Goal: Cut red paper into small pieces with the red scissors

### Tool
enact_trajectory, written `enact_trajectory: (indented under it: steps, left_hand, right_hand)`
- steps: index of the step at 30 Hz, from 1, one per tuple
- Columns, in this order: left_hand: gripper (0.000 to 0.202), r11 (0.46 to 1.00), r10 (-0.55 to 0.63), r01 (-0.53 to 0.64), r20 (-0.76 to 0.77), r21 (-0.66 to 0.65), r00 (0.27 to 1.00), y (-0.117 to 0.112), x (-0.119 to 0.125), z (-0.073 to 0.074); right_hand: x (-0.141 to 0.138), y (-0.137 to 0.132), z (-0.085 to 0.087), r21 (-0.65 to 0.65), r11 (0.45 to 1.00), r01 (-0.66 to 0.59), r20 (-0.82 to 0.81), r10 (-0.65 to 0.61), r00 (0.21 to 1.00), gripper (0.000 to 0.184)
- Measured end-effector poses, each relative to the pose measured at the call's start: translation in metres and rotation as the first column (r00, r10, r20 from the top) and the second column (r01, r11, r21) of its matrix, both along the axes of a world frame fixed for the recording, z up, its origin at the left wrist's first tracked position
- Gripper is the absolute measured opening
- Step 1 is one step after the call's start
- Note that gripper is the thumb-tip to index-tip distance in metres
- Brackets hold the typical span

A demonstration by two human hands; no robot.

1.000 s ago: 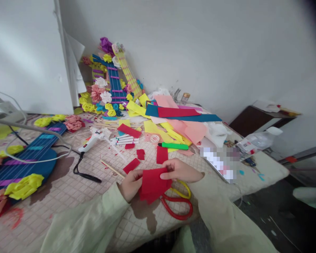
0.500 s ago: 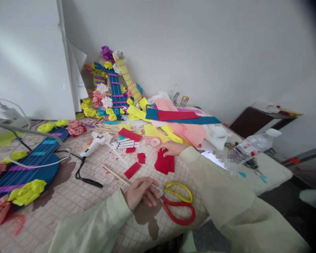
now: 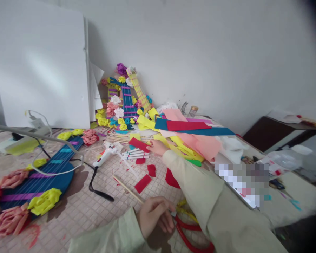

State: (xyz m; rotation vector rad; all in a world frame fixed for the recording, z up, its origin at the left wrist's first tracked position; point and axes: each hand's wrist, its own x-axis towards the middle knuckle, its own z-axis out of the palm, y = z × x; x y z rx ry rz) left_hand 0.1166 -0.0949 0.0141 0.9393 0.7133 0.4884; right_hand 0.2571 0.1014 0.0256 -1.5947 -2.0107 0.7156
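Observation:
My right hand (image 3: 158, 147) reaches across the table, its fingertips closed at the right end of a red paper strip (image 3: 138, 144). That strip lies partly over several white markers (image 3: 135, 153). Near the table's front, my left hand (image 3: 157, 215) rests with loosely bent fingers apart, holding nothing I can see. Scissors with one red handle (image 3: 185, 236) and one yellow handle (image 3: 185, 211) lie under and beside it, partly hidden by my right sleeve. A thin wooden stick (image 3: 129, 189) runs toward my left wrist. Small red paper pieces (image 3: 143, 183) lie between my hands.
A white glue gun (image 3: 105, 154) lies left of the markers. A blue paper guitar (image 3: 60, 175) with crepe flowers and a white cable crosses the left side. Coloured paper sheets (image 3: 195, 131) pile up at the back. A phone (image 3: 239, 186) and a plastic bottle (image 3: 287, 158) are at right.
My right hand has moved left and away from me, from the stacked red pieces to the red strip. My left hand stays by the scissors. The view has shifted left and up.

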Motion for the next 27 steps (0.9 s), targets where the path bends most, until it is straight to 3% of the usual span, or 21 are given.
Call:
enact_trajectory:
  steps: [5, 9, 13, 15, 17, 19, 23, 25, 27]
  left_hand:
    - [0.055, 1.000, 0.015, -0.016, 0.069, 0.020, 0.997, 0.001, -0.003, 0.002]
    - [0.053, 0.997, 0.071, -0.073, 0.109, 0.013, 0.992, 0.004, -0.006, 0.002]
    - [0.044, 0.992, 0.121, -0.126, 0.185, 0.013, 0.975, 0.009, -0.008, 0.001]
    - [0.043, 0.991, 0.124, -0.130, 0.254, 0.006, 0.959, 0.011, -0.008, 0.001]
    - [0.049, 0.989, 0.142, -0.146, 0.334, -0.014, 0.932, 0.011, -0.008, 0.003]
    - [0.053, 0.982, 0.184, -0.181, 0.387, -0.044, 0.903, 0.010, -0.007, 0.005]
    - [0.044, 0.970, 0.237, -0.242, 0.331, -0.026, 0.913, 0.012, -0.008, 0.005]
    - [0.035, 0.957, 0.248, -0.274, 0.227, 0.092, 0.942, 0.014, -0.008, 0.003]
    - [0.032, 0.935, 0.239, -0.251, 0.080, 0.250, 0.968, 0.016, -0.006, 0.000]
  right_hand:
    - [-0.010, 0.015, -0.012, -0.044, 0.993, 0.107, -0.065, -0.110, 0.992, 0.019]
    - [0.003, 0.004, 0.010, -0.063, 0.990, 0.126, -0.198, -0.136, 0.971, 0.008]
    - [0.025, -0.044, 0.056, -0.086, 0.995, 0.049, -0.350, -0.076, 0.933, 0.022]
    - [0.034, -0.081, 0.076, -0.181, 0.976, -0.121, -0.462, 0.025, 0.887, 0.031]
    - [0.042, -0.120, 0.085, -0.277, 0.913, -0.298, -0.539, 0.109, 0.835, 0.032]
    - [0.050, -0.152, 0.085, -0.355, 0.854, -0.380, -0.490, 0.177, 0.854, 0.028]
    - [0.070, -0.188, 0.071, -0.416, 0.839, -0.351, -0.326, 0.223, 0.919, 0.021]
    - [0.081, -0.196, 0.066, -0.439, 0.827, -0.351, -0.298, 0.234, 0.925, 0.021]
    - [0.089, -0.202, 0.062, -0.408, 0.859, -0.308, -0.288, 0.199, 0.937, 0.022]
